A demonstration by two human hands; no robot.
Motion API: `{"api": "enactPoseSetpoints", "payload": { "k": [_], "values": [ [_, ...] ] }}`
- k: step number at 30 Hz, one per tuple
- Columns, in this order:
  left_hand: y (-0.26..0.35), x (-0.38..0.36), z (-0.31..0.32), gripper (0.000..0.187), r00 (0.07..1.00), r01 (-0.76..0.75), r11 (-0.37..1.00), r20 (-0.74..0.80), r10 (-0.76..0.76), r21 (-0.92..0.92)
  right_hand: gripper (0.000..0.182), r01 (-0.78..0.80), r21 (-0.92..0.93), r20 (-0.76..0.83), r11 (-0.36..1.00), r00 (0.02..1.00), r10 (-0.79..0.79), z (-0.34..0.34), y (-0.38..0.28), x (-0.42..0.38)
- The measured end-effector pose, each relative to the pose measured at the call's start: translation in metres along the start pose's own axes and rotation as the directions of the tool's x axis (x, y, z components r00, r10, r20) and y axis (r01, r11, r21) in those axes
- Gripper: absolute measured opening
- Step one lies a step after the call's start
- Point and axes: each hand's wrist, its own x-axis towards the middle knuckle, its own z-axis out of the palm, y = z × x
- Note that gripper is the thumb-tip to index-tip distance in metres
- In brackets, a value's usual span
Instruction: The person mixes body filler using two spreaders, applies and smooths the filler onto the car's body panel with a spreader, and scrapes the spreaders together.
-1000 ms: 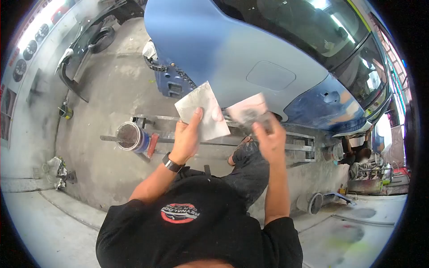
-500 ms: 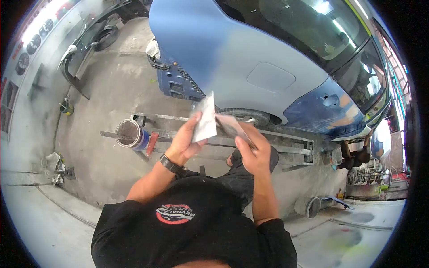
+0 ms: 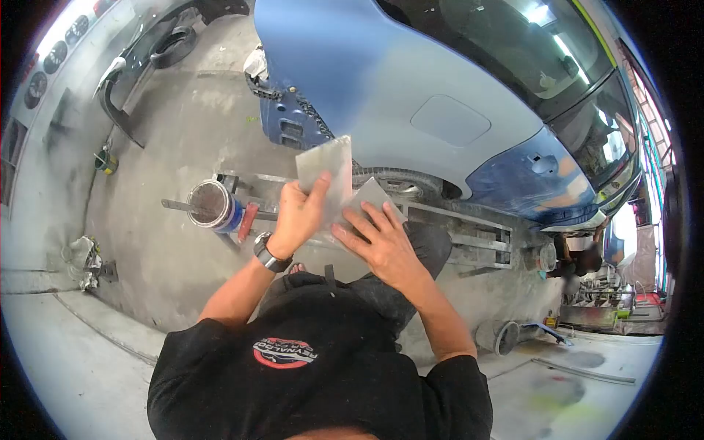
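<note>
In my left hand is a flat grey rectangular putty spreader, held up with the thumb across its face. A pinkish smear runs along its right edge. My right hand grips a second grey spreader, its fingers laid over the plate's face. The two plates meet or nearly meet at their inner edges, in front of the car's rear wheel. Beyond them stands the car's rear side panel, blue on the left and patched with grey.
A metal stand runs low beside the car. Near it are an open bucket with a stick across its rim and a red block. Another bucket is at the right. A person crouches at the car's far side.
Both plates have turned to show their broad faces. My right hand has moved left and rolled over, fingers now spread on its plate. My left hand has shifted slightly left.
</note>
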Motion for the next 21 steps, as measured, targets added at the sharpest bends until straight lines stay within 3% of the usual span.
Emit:
{"api": "enactPoseSetpoints", "payload": {
  "k": [2, 3, 5, 7, 9, 10, 13, 16, 18, 21],
  "values": [
    [0.002, 0.007, -0.012, 0.032, 0.995, 0.068, 0.995, -0.067, -0.073, -0.069, 0.050, -0.036, 0.012, 0.030, 0.999, 0.999, 0.036, -0.011, 0.002, 0.001],
    [0.019, 0.009, -0.012, 0.032, 0.991, 0.086, 0.977, -0.087, -0.104, -0.194, 0.050, -0.054, 0.017, 0.045, 0.998, 0.998, 0.053, -0.017, 0.004, 0.002],
    [0.054, 0.014, -0.011, 0.036, 0.980, 0.083, 0.852, -0.112, -0.164, -0.517, 0.053, -0.104, 0.215, -0.057, 0.971, 0.991, 0.119, -0.026, 0.014, 0.002],
    [0.038, 0.020, -0.021, 0.037, 0.984, 0.151, 0.754, 0.028, -0.174, -0.639, 0.055, -0.102, 0.430, -0.207, 0.897, 0.956, 0.208, -0.042, 0.016, 0.012],
    [0.028, 0.014, -0.019, 0.036, 0.983, 0.184, 0.695, 0.116, -0.144, -0.695, 0.058, -0.045, 0.651, -0.372, 0.758, 0.852, 0.370, -0.061, 0.005, 0.024],
    [0.031, 0.010, -0.010, 0.037, 0.974, 0.225, 0.673, 0.144, -0.175, -0.704, 0.061, 0.053, 0.628, -0.469, 0.776, 0.822, 0.324, -0.061, 0.003, 0.030],
    [0.042, 0.001, 0.013, 0.032, 0.979, 0.159, 0.634, 0.039, -0.200, -0.756, 0.064, 0.004, 0.559, -0.393, 0.829, 0.882, 0.261, -0.044, -0.008, 0.042],
    [0.028, 0.003, 0.001, 0.031, 0.978, 0.208, 0.609, 0.144, -0.152, -0.766, 0.066, -0.157, 0.436, -0.226, 0.886, 0.934, 0.276, -0.008, 0.017, 0.030],
    [0.036, 0.000, -0.006, 0.031, 0.959, 0.282, 0.541, 0.215, -0.185, -0.792, 0.066, -0.220, 0.217, -0.092, 0.951, 0.965, 0.244, 0.005, 0.033, 0.021],
    [0.037, 0.004, -0.015, 0.031, 0.886, 0.462, 0.529, 0.392, -0.246, -0.712, 0.060, -0.228, 0.621, -0.152, 0.750, 0.904, 0.401, 0.002, 0.040, 0.020]
  ]
}}
